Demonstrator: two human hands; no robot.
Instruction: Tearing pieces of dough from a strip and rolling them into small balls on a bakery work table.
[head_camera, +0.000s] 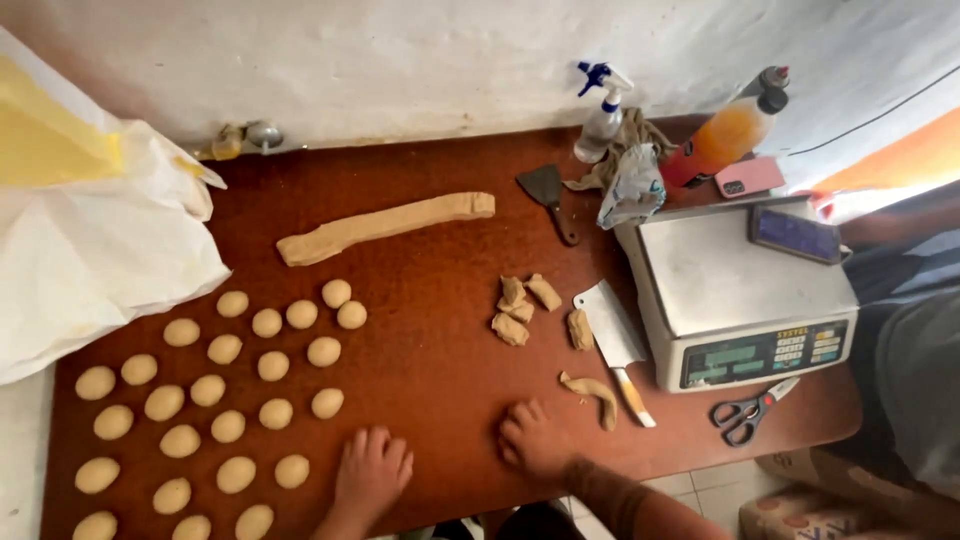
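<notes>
Both hands, left (372, 472) & right (532, 440), palms down nr table (440, 260) front edge.

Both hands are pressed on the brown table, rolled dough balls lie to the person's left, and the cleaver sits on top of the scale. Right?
Not quite. In the head view the cleaver lies on the table beside the scale, not on it. Both hands, left and right, and the dough balls are as stated.

Bare table (430, 370) centre; dough balls (225, 390) crowd left, cleaver (612, 335), scale (735, 300) block right.
</notes>
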